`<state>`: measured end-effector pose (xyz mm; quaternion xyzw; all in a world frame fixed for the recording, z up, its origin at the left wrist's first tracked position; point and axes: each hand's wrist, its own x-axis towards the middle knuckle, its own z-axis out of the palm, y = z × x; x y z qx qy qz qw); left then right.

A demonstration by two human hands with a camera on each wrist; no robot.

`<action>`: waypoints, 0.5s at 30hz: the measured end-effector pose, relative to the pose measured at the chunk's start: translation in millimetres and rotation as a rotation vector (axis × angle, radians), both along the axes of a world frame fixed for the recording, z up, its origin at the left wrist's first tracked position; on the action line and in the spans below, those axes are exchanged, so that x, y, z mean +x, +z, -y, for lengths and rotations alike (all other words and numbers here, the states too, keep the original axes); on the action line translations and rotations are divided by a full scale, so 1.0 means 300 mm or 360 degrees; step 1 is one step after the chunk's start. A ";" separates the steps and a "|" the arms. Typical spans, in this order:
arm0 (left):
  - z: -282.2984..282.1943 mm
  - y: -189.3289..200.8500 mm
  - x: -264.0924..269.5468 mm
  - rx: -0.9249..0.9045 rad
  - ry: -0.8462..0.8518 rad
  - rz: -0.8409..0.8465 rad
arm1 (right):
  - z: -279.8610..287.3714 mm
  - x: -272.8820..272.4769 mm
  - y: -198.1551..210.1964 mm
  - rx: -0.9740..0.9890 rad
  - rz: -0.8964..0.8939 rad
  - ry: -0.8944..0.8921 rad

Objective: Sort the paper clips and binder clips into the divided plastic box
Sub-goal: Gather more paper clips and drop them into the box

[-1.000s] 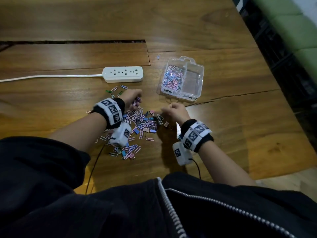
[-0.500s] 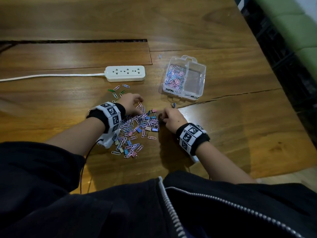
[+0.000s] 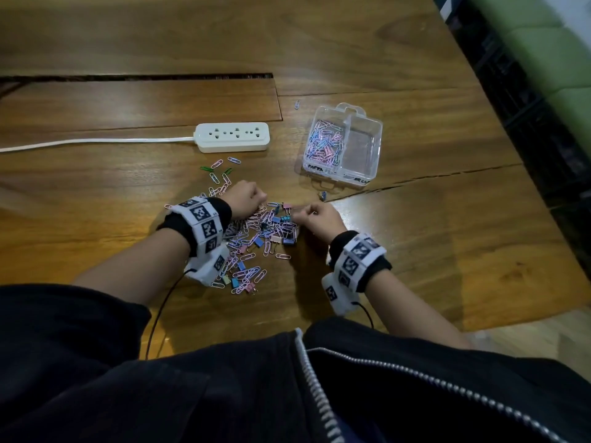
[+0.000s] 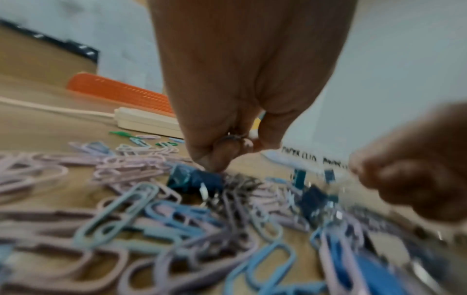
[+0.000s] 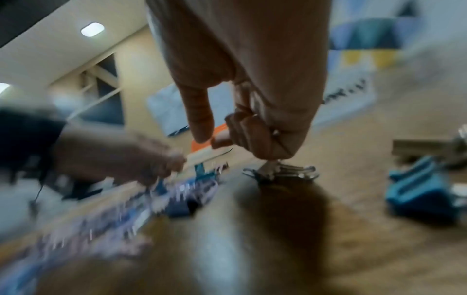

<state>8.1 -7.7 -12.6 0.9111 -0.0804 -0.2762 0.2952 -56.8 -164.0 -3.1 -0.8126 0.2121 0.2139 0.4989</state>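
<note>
A heap of pastel paper clips and small binder clips [image 3: 259, 238] lies on the wooden table. The clear divided box [image 3: 374, 148] stands beyond it to the right. Its left compartment holds paper clips [image 3: 323, 143] and its right compartment looks bare. My left hand [image 3: 246, 199] is a fist at the heap's far left, with metal wire showing inside the curled fingers [image 4: 217, 151]. Its knuckles touch a dark blue binder clip [image 4: 197, 177]. My right hand [image 3: 315, 215] is at the heap's right edge, its fingers [image 5: 255, 135] curled round binder clips whose wire handles [image 5: 285, 171] stick out below.
A white power strip [image 3: 232, 137] with its cord lies behind the heap, with loose paper clips [image 3: 220, 171] in front of it. One blue binder clip [image 3: 323, 196] lies alone by the box's front. A single paper clip [image 3: 297, 104] lies further back. The table's edge runs along the right.
My right hand has come back and left from in front of the box to the heap's right edge. My left hand has shifted slightly along the heap's far side.
</note>
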 end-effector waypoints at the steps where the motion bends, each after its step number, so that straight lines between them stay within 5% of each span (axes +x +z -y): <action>1: -0.004 0.008 0.005 -0.0106 0.0100 -0.0080 | -0.011 -0.007 -0.012 -0.0150 0.0048 0.0106; 5: -0.029 0.020 0.018 -0.0241 0.0181 -0.0083 | -0.041 -0.025 -0.032 -0.0543 0.0150 0.0344; 15: -0.033 -0.007 -0.012 0.0307 -0.0334 0.0084 | -0.073 -0.014 -0.031 -0.0636 0.0072 0.0552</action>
